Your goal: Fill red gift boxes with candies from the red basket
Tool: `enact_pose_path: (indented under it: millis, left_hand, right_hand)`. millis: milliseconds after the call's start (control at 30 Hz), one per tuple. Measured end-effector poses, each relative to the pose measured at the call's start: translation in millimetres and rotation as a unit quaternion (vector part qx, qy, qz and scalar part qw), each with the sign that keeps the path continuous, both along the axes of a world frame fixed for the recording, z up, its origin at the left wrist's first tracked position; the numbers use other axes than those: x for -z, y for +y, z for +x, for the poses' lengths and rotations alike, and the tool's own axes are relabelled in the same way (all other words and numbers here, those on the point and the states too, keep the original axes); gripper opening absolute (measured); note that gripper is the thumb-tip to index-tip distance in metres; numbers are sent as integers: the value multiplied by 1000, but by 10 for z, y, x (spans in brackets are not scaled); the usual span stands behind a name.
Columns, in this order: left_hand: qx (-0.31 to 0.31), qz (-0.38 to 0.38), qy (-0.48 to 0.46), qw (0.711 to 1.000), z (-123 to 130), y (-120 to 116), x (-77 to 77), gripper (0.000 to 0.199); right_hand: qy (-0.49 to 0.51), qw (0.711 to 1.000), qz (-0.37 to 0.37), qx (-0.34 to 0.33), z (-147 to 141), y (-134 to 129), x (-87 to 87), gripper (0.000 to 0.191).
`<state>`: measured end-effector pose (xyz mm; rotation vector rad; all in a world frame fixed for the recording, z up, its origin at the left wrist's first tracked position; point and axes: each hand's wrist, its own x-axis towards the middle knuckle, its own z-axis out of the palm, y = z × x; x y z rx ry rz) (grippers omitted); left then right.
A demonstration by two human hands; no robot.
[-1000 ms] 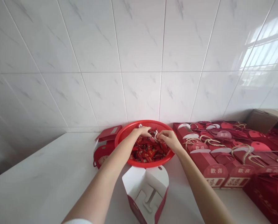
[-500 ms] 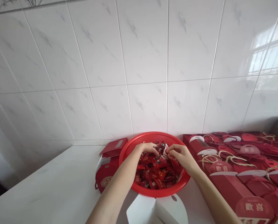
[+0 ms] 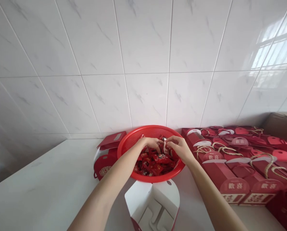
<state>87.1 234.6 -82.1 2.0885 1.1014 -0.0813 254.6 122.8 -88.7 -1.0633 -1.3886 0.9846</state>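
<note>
A red plastic basket (image 3: 151, 177) stands against the tiled wall, holding many red wrapped candies (image 3: 153, 163). Over the candies, inside the basket, is my left hand (image 3: 153, 144), its fingers bent down and partly hidden among the wrappers. My right hand (image 3: 178, 147) pinches a small wrapped piece (image 3: 165, 147) with white on its wrapper, close to the left fingertips. In front of the basket an open box (image 3: 155, 205) shows its white inside, with folded flaps at the bottom.
Rows of red gift boxes (image 3: 230, 179) with rope handles fill the right side. Another red box (image 3: 106, 162) stands left of the basket. A brown carton (image 3: 279, 128) is at the far right by the wall. The white table (image 3: 49, 176) extends left.
The view has tilted down, so more of the open white box shows. Both hands remain over the candies, and the right hand still pinches a wrapped piece.
</note>
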Motion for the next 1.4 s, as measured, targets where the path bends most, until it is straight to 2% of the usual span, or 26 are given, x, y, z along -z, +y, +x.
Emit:
enact_pose_path:
  millis: [200, 333, 433, 600, 767, 867, 967, 1133, 1267, 1400]
  left_hand:
    - [26, -22, -81, 996, -79, -74, -193, 66]
    - [38, -69, -208, 975, -206, -143, -319, 67]
    - [26, -87, -280, 956, -253, -178, -346, 70]
    - [2, -67, -336, 939, -216, -219, -358, 71]
    - [-56, -89, -400, 911, -152, -283, -382, 79]
    - [-63, -98, -419, 900, -137, -319, -403, 84]
    - [-55, -109, -426, 896, -132, -335, -422, 88]
    - [-87, -107, -424, 895, -97, -328, -423, 94]
    - [-98, -110, -413, 899, -89, -340, -435, 80]
    - [-149, -97, -389, 904, -156, -378, -456, 62]
  right_hand:
    - [7, 1000, -8, -10, 6, -1, 27, 11]
    - [-6, 999, 19, 39, 15, 37, 55, 15]
    - [-12, 998, 24, 61, 23, 66, 63, 23]
    - [-37, 998, 6, 46, 21, 64, 50, 43]
    - [-5, 1000, -23, 2, -1, 41, 41, 46]
    - [57, 997, -52, -22, -15, 36, 38, 46]
    - [103, 993, -54, -17, -12, 31, 21, 45]
    - [117, 992, -49, -4, 6, 17, -32, 41]
    - [125, 991, -45, 2, -3, 16, -65, 41]
    - [133, 990, -37, 0, -8, 10, -80, 41]
